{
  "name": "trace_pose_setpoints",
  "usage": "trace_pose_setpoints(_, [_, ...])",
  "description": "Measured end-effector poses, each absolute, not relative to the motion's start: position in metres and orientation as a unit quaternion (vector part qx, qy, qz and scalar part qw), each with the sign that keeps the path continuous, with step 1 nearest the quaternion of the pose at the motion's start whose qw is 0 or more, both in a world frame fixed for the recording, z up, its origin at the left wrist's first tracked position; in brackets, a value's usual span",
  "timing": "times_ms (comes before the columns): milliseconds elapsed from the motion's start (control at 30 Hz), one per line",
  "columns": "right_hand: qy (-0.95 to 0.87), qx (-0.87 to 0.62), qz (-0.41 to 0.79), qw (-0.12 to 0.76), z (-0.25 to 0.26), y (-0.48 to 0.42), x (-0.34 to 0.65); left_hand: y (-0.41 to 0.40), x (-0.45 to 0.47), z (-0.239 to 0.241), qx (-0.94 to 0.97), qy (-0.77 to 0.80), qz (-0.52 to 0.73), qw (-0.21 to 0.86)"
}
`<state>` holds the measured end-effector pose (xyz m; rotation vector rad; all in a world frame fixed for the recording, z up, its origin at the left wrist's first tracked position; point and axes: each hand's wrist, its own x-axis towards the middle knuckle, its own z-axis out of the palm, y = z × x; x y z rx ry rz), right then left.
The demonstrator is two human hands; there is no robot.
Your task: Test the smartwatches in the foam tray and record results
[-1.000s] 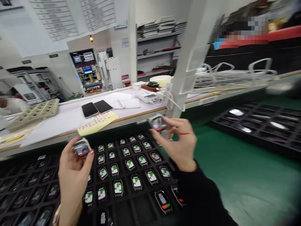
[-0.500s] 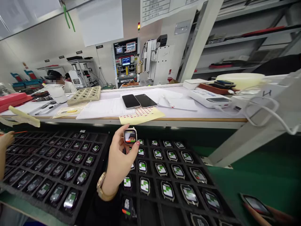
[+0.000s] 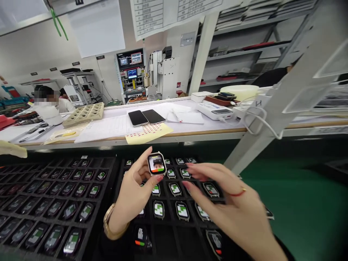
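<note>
You hold a lit smartwatch (image 3: 156,164) in your left hand (image 3: 133,197), just short of 12 o'clock.
Your left thumb and fingers pinch its pale case, a red-and-green bar low on the screen; your right hand (image 3: 231,203), at 1 o'clock, has thumb and fingers parted above the black tray (image 3: 166,241) of watches (image 3: 182,211); a second tray (image 3: 108,164) lies at 10 o'clock; two phones (image 3: 137,118) rest on the bench (image 3: 190,137) toward 12.
</note>
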<state>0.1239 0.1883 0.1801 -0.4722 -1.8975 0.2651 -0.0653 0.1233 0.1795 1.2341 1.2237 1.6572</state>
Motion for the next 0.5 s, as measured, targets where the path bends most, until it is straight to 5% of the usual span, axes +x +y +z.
trace_pose_setpoints(500, [-0.809, -0.125, 0.105, 0.565, 0.18, 0.188, 0.103, 0.12, -0.059, 0.183, 0.501, 0.52, 0.591, 0.358])
